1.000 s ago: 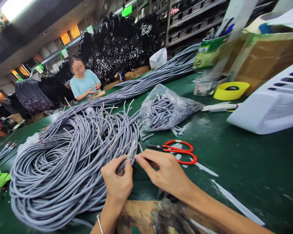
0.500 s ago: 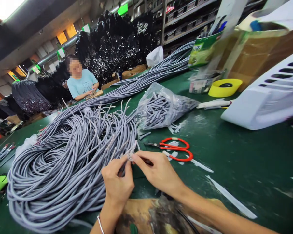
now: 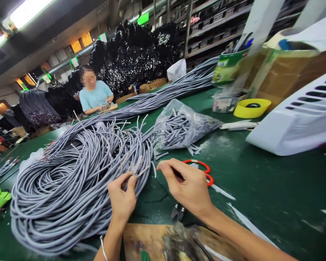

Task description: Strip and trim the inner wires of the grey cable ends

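My left hand (image 3: 122, 195) is closed, thumb and index finger pinching the stripped, pale end of a grey cable (image 3: 138, 167) at the edge of the coil. To its right and apart from it, my right hand (image 3: 188, 186) is closed too, with fingertips pressed together; what they hold, if anything, is too small to make out. Red-handled scissors (image 3: 209, 180) lie partly hidden behind my right hand. Below that hand, the dark metal jaws of a small cutting tool (image 3: 177, 212) show. A large coil of grey cables (image 3: 62, 181) spreads out on the left.
On the green table (image 3: 282, 188) are a clear bag of short grey pieces (image 3: 176, 127), white strips (image 3: 247, 219), a yellow tape ring (image 3: 252, 108) and a white slotted plastic piece (image 3: 293, 123). A stained brown board (image 3: 141, 235) lies in front. A person (image 3: 96, 96) sits across the table.
My hands were together at the cable end and are now apart. The right hand has moved right, over part of the scissors; the left has shifted slightly left, still pinching the cable.
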Motion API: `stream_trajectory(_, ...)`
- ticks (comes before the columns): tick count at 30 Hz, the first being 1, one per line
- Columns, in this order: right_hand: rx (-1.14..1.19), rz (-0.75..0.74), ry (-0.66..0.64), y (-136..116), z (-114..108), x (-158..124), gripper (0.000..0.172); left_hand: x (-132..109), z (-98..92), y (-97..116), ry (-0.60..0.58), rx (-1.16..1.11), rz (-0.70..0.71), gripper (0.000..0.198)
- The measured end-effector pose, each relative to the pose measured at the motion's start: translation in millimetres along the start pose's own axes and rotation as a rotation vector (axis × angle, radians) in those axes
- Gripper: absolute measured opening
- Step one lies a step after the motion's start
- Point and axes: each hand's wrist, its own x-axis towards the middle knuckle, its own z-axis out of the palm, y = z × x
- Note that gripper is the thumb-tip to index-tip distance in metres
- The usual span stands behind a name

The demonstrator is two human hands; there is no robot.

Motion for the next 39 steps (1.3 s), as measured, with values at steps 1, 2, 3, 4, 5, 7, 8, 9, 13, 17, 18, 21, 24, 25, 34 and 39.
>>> stream_trajectory(1,0.003,0.006,-0.042,4,1,1,0.028,1,-2.0,0,-0.009,-0.05,-0.036,0.02)
stream_trajectory(2,0.006,-0.011,-0.103,7,2,1,0.029,2,-3.8,0,-0.018,-0.09,-0.062,0.019)
stream_trajectory(3,0.011,-0.029,-0.165,8,5,-1,0.029,3,-5.2,0,-0.019,-0.121,-0.08,0.019)
stream_trajectory(4,0.018,-0.038,-0.213,9,8,-3,0.029,4,-6.2,0,-0.015,-0.144,-0.099,0.02)
stream_trajectory(5,0.026,-0.036,-0.24,9,11,-6,0.029,4,-6.8,0,-0.01,-0.164,-0.122,0.022)
stream_trajectory(7,0.047,-0.023,-0.249,7,15,-10,0.029,3,-6.7,1,-0.018,-0.203,-0.187,0.024)
stream_trajectory(8,0.058,-0.019,-0.242,6,16,-11,0.029,3,-6.3,2,-0.033,-0.222,-0.221,0.024)
stream_trajectory(9,0.068,-0.018,-0.237,5,16,-11,0.029,2,-5.8,3,-0.049,-0.237,-0.247,0.024)
stream_trajectory(13,0.097,-0.018,-0.247,4,14,-8,0.031,-1,-4.8,7,-0.057,-0.218,-0.23,0.023)
stream_trajectory(17,0.13,0.019,-0.253,4,13,-7,0.032,-1,-5.8,7,-0.052,-0.119,-0.121,0.018)
stream_trajectory(18,0.136,0.028,-0.257,4,14,-6,0.032,-1,-6.0,7,-0.058,-0.102,-0.101,0.017)
stream_trajectory(21,0.147,0.055,-0.272,5,14,-6,0.034,-2,-5.9,6,-0.076,-0.066,-0.07,0.016)
stream_trajectory(24,0.152,0.086,-0.301,7,15,-5,0.035,-3,-4.0,7,-0.08,0.017,-0.005,0.015)
stream_trajectory(25,0.149,0.094,-0.306,8,15,-5,0.036,-4,-2.9,7,-0.077,0.059,0.028,0.014)
stream_trajectory(34,0.055,-0.394,-0.191,-14,9,-26,0.037,-1,4.9,-2,-0.022,0.339,0.129,0.02)
stream_trajectory(39,0.059,-0.283,-0.136,-11,5,-20,0.035,7,-0.8,-7,-0.076,0.158,0.003,0.023)
